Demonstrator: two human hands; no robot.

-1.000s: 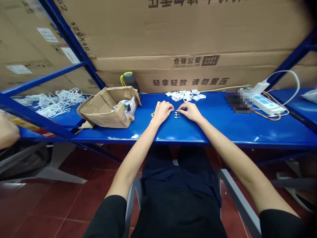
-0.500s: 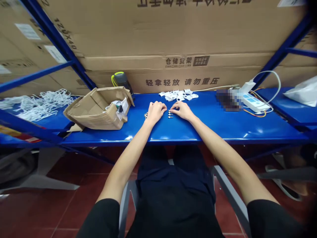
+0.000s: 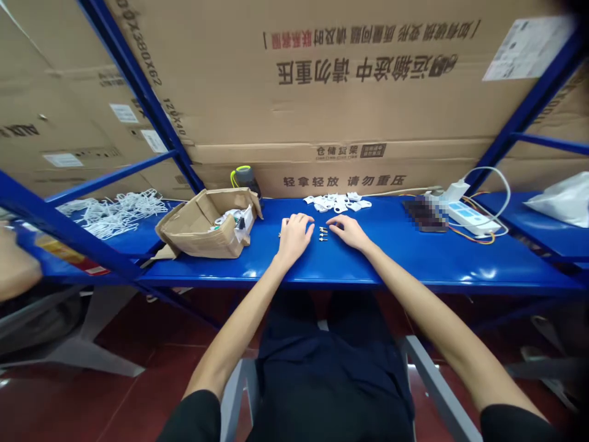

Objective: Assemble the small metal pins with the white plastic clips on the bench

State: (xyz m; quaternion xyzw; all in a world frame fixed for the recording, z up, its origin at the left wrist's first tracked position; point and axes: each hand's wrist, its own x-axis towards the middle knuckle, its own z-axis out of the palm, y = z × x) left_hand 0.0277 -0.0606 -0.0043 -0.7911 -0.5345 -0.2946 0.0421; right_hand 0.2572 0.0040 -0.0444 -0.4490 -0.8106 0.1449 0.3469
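Several small metal pin-like pieces (image 3: pixel 323 234) lie in a short column on the blue shelf top (image 3: pixel 396 261), between my two hands. Just left of them my left hand (image 3: pixel 295 238) rests palm down with its fingers bent and apart. A bit of another small metal piece shows at that hand's outer edge, the rest covered by the hand. On the other side, my right hand (image 3: pixel 350 232) has thumb and forefinger apart, their tips close to the column; I see nothing between them. Behind the hands is a pile of small white plastic parts (image 3: pixel 338 202).
To the left stand an open cardboard box (image 3: pixel 197 242) with small items and a dark bottle (image 3: pixel 248 178). White cords (image 3: pixel 122 212) lie farther left, near another person's arm (image 3: pixel 16 264). At right are a blurred dark object (image 3: pixel 426 215) and a power strip (image 3: pixel 472 218) with cables.
My right thumb and forefinger have parted and moved off the metal pieces. My left hand has opened slightly. The camera view has tilted up, and a person's arm has appeared at the left edge.
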